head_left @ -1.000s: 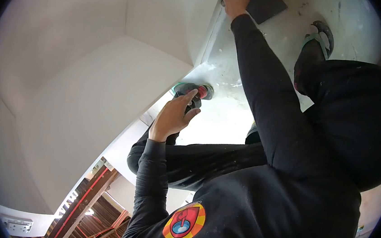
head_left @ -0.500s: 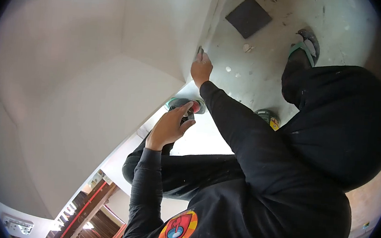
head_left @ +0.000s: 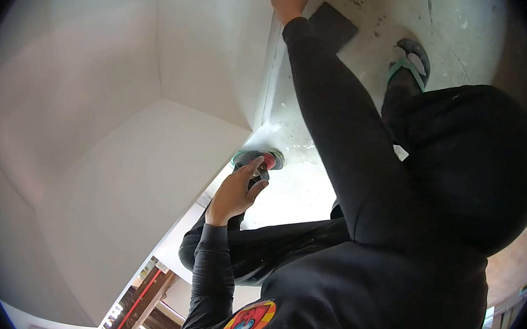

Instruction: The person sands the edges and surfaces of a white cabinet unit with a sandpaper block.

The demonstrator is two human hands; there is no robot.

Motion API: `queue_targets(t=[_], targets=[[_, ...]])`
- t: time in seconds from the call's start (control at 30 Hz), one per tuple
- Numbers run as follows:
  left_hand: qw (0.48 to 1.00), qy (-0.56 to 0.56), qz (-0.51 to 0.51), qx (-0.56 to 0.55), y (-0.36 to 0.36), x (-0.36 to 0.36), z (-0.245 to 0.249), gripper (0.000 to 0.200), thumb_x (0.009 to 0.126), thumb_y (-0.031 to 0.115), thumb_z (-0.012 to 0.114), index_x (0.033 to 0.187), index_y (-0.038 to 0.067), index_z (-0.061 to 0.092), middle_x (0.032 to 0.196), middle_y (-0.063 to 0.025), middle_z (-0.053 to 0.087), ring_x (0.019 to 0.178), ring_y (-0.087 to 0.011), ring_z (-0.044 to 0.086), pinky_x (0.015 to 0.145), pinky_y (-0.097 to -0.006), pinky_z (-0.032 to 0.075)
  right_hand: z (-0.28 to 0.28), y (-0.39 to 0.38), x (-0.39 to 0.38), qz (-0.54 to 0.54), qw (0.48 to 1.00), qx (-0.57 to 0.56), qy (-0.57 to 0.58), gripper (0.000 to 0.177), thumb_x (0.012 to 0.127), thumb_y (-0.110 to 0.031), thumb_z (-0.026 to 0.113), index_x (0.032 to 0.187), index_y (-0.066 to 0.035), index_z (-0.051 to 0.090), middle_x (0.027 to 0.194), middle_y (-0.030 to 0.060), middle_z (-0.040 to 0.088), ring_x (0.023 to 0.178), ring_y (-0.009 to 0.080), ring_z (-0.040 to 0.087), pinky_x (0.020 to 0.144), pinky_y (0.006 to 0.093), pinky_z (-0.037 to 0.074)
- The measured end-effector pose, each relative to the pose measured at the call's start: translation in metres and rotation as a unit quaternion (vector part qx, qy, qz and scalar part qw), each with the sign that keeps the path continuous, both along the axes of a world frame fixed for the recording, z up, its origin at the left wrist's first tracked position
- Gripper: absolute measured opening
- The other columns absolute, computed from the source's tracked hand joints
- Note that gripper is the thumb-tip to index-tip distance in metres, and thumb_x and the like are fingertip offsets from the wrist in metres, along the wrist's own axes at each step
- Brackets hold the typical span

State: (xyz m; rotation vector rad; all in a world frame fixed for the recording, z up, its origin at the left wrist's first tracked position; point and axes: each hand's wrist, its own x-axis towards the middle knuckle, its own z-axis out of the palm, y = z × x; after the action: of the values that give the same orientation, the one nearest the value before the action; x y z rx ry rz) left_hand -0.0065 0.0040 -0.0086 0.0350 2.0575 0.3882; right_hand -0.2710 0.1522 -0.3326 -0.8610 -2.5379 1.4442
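My right hand (head_left: 288,2) is closed at the top edge of the view, low along the foot of the white wall (head_left: 214,47). A small greyish piece shows at its fingertips, cut off by the frame; I cannot tell its kind. The right sleeve crosses in front of a dark square sheet (head_left: 338,25) on the floor, covering part of it. Lower down, my left hand (head_left: 231,194) is held out with thumb and fingers apart and nothing in it. Just beyond it, one sandalled foot (head_left: 270,160) shows, overlapped by the fingers.
My other foot, in a green-strapped sandal (head_left: 413,63), rests on the stained grey floor (head_left: 373,55). A low white panel (head_left: 150,173) runs along the left and meets the wall at a corner. Wooden beams (head_left: 144,304) appear at lower left.
My right hand has slid up along the wall's base, away from the corner, and its sleeve now overlaps the dark sheet. My left hand keeps its open pose. The view has shifted slightly.
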Motion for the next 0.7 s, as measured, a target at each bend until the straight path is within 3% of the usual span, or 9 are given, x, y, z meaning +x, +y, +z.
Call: queue_targets(t=[0.17, 0.2, 0.27, 0.33, 0.37, 0.43, 0.5, 0.6, 0.7], targets=[[1.000, 0.013, -0.027, -0.002, 0.001, 0.001, -0.002, 0.059, 0.092, 0.028, 0.067, 0.143, 0.005, 0.047, 0.119, -0.0258, 0.064, 0.109, -0.0422, 0.062, 0.095, -0.0445, 0.049, -0.013, -0.070, 0.098, 0.091, 0.990, 0.063, -0.081, 0.057, 0.083, -0.015, 0.058, 0.137, 0.003, 0.051, 0.141, 0.0233, 0.049, 0.108, 0.0335, 0.060, 0.087, 0.0463, 0.052], [0.999, 0.019, -0.030, 0.012, 0.003, -0.001, -0.003, 0.059, 0.092, 0.028, 0.067, 0.143, 0.005, 0.047, 0.119, -0.0257, 0.064, 0.109, -0.0420, 0.062, 0.096, -0.0443, 0.049, 0.019, -0.079, 0.138, 0.091, 0.983, -0.092, -0.127, 0.060, 0.083, -0.014, 0.057, 0.140, 0.003, 0.049, 0.139, 0.0251, 0.050, 0.114, 0.0352, 0.057, 0.092, 0.0494, 0.049], [0.999, 0.034, -0.030, 0.015, 0.003, 0.002, -0.002, 0.060, 0.092, 0.029, 0.066, 0.144, 0.008, 0.047, 0.117, -0.0232, 0.065, 0.108, -0.0391, 0.063, 0.095, -0.0427, 0.049, -0.016, -0.118, 0.179, 0.002, 0.994, 0.099, 0.043, 0.060, 0.085, -0.014, 0.056, 0.142, 0.002, 0.047, 0.134, 0.0251, 0.053, 0.107, 0.0379, 0.061, 0.090, 0.0501, 0.050], [0.998, 0.045, -0.030, 0.014, -0.003, 0.001, -0.004, 0.060, 0.092, 0.030, 0.066, 0.145, 0.010, 0.046, 0.114, -0.0207, 0.066, 0.108, -0.0361, 0.064, 0.094, -0.0411, 0.049, 0.006, -0.100, 0.165, 0.135, 0.984, 0.085, -0.079, 0.046, 0.089, -0.016, 0.051, 0.132, -0.001, 0.058, 0.113, 0.0225, 0.065, 0.089, 0.0434, 0.064, 0.079, 0.0536, 0.053], [0.999, 0.047, -0.004, 0.024, -0.009, 0.003, -0.004, 0.060, 0.092, 0.029, 0.066, 0.144, 0.008, 0.046, 0.118, -0.0228, 0.065, 0.109, -0.0385, 0.063, 0.095, -0.0426, 0.049, 0.024, -0.062, 0.119, 0.161, 0.968, -0.075, -0.177, 0.054, 0.089, -0.020, 0.053, 0.140, -0.001, 0.051, 0.117, 0.0241, 0.061, 0.103, 0.0410, 0.061, 0.082, 0.0539, 0.049], [0.998, 0.048, 0.027, 0.036, -0.017, 0.008, -0.006, 0.060, 0.092, 0.027, 0.067, 0.143, 0.005, 0.046, 0.121, -0.0248, 0.064, 0.110, -0.0410, 0.062, 0.095, -0.0441, 0.049, 0.007, -0.034, 0.049, -0.040, 0.984, 0.146, 0.096, 0.027, 0.087, -0.011, 0.056, 0.111, 0.000, 0.064, 0.096, 0.0224, 0.066, 0.082, 0.0398, 0.064, 0.069, 0.0499, 0.050], [0.999, -0.001, 0.046, -0.008, -0.022, 0.013, -0.006, 0.059, 0.092, 0.027, 0.067, 0.143, 0.005, 0.046, 0.119, -0.0236, 0.065, 0.109, -0.0396, 0.063, 0.094, -0.0439, 0.049, -0.006, 0.016, -0.018, -0.049, 0.984, -0.160, 0.053, 0.029, 0.090, -0.013, 0.053, 0.113, 0.003, 0.060, 0.109, 0.0237, 0.063, 0.090, 0.0414, 0.061, 0.074, 0.0480, 0.049], [1.000, 0.002, 0.002, -0.006, -0.021, 0.020, -0.008, 0.059, 0.092, 0.027, 0.067, 0.143, 0.005, 0.046, 0.115, -0.0223, 0.066, 0.106, -0.0381, 0.064, 0.092, -0.0431, 0.050, -0.043, 0.016, -0.052, -0.156, 0.978, -0.129, -0.045, 0.025, 0.099, -0.019, 0.051, 0.096, 0.001, 0.065, 0.088, 0.0161, 0.070, 0.071, 0.0278, 0.065, 0.063, 0.0386, 0.049], [1.000, -0.009, 0.012, 0.022, -0.012, 0.015, -0.007, 0.059, 0.092, 0.027, 0.067, 0.145, 0.010, 0.046, 0.116, -0.0222, 0.066, 0.108, -0.0369, 0.064, 0.093, -0.0421, 0.050, -0.015, -0.039, 0.057, -0.017, 0.984, 0.133, 0.120, 0.052, 0.091, -0.015, 0.050, 0.141, 0.002, 0.047, 0.128, 0.0228, 0.054, 0.106, 0.0391, 0.060, 0.089, 0.0471, 0.050]])
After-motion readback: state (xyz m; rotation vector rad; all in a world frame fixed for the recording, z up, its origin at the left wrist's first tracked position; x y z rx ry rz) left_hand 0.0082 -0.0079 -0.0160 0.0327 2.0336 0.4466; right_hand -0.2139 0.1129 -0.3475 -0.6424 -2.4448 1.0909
